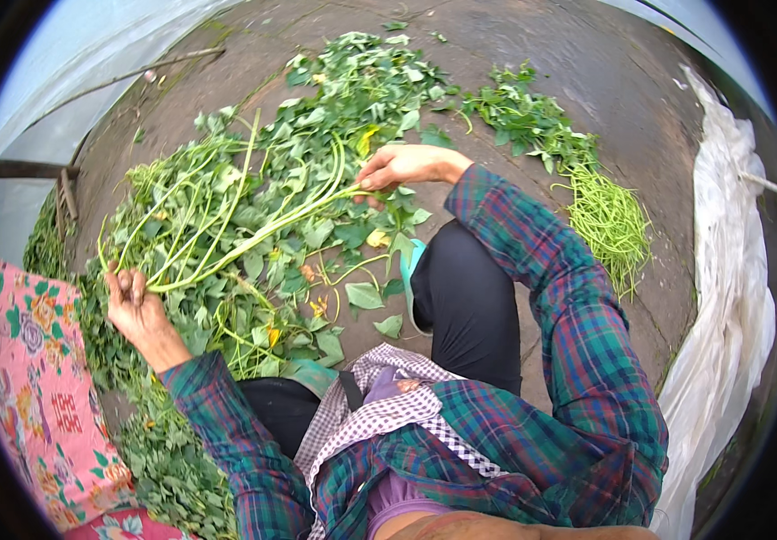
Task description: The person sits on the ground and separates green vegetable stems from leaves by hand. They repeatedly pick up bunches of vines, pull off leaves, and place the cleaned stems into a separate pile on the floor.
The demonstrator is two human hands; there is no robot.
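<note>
A long, pale green leafy vine (253,241) is stretched between my two hands over the heap of greens. At one end, my left hand (138,304) pinches its thick stem, where several side stalks branch off upward. My right hand (405,170) has its fingers closed around the vine's other end, with some leaves dangling below. Under the vine spreads a large pile of cut green vines and leaves (314,169), with a few yellowed leaves among them. Loose leaves (363,295) lie on the ground between my feet.
A bundle of light green stems (607,223) with leafy ends lies at the right. Crumpled white plastic sheeting (729,250) runs along the right side. A pink floral cloth (44,391) borders the left, beside more greens (172,466). A thin stick (125,77) lies at upper left.
</note>
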